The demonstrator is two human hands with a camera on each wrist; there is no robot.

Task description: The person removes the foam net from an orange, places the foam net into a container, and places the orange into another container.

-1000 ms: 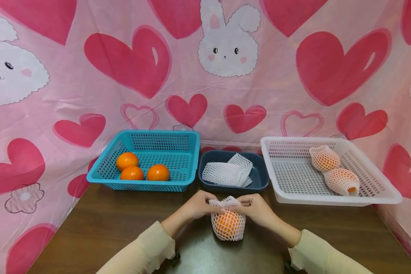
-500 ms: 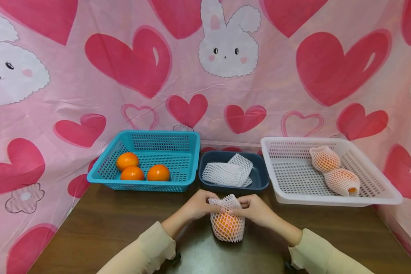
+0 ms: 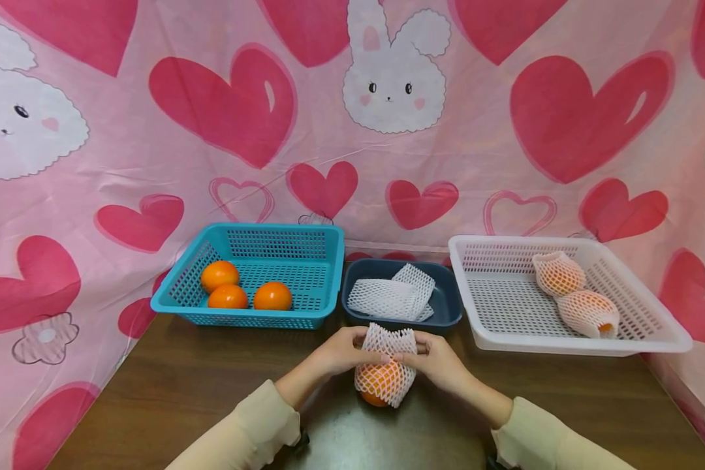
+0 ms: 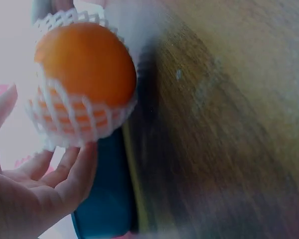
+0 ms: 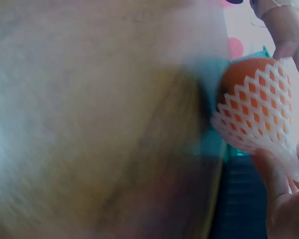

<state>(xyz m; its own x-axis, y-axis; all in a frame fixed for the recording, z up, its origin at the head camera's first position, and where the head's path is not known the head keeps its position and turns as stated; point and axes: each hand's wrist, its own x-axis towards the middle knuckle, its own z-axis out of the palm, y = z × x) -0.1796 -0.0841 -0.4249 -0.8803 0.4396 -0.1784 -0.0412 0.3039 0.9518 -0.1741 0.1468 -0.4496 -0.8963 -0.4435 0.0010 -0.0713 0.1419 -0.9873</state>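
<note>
An orange (image 3: 375, 398) sits partly inside a white foam net sleeve (image 3: 389, 338) at the table's front middle. Its underside is bare, and the sleeve's open upper end stands above the fruit. From the left side my left hand (image 3: 343, 351) grips the sleeve, thumb in front. My right hand (image 3: 439, 360) pinches it from the other side, the two thumbs nearly meeting. The left wrist view shows a wide bare face of the orange (image 4: 89, 59) with netting around it. In the right wrist view, mesh (image 5: 259, 107) covers most of the fruit near my fingers.
A blue basket (image 3: 323, 313) at the back left holds several oranges. Between the baskets, a dark blue tray (image 3: 451, 307) contains white foam nets (image 3: 382, 298). The white basket (image 3: 487, 336) at the right has two netted oranges (image 3: 587, 312). A patterned cloth hangs behind.
The sleeve has shifted upward around the orange, baring the fruit's underside. Both hands keep hold and have barely moved.
</note>
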